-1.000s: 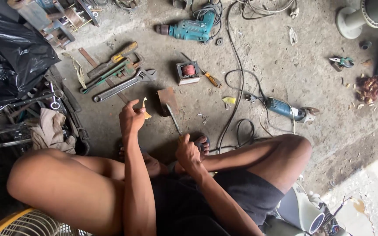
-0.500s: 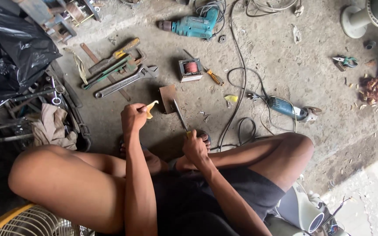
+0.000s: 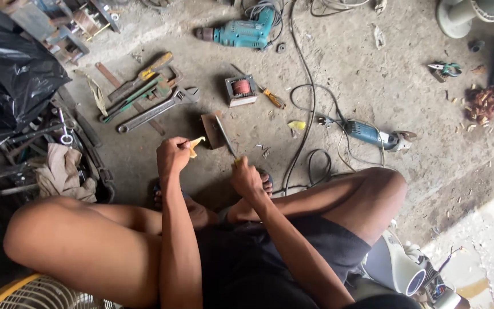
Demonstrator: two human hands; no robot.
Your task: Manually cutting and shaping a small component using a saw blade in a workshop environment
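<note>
Both hands close in a grip: the left hand [image 3: 172, 154] pinches a small yellow scrap [image 3: 195, 146], and the right hand [image 3: 247, 177] wraps the handle of a thin rod-like tool [image 3: 224, 137], whose yellow handle is almost wholly hidden in the fist. Its tip lies against a rusty metal plate [image 3: 211, 130] on the concrete floor [image 3: 373, 86], at twelve o'clock from the hands. What the scrap is cannot be made out.

One small transformer [image 3: 240, 90] with red windings sits further at twelve, one yellow-handled screwdriver [image 3: 271, 97] beside it. One teal drill [image 3: 244, 33] lies beyond. At ten o'clock lies a cluster of wrenches [image 3: 152, 106], about four, overlapping and hard to separate. One blue angle grinder [image 3: 373, 134] lies at two o'clock, its cable looping. A black plastic bag [image 3: 12, 68] is cut off at the left edge.
</note>
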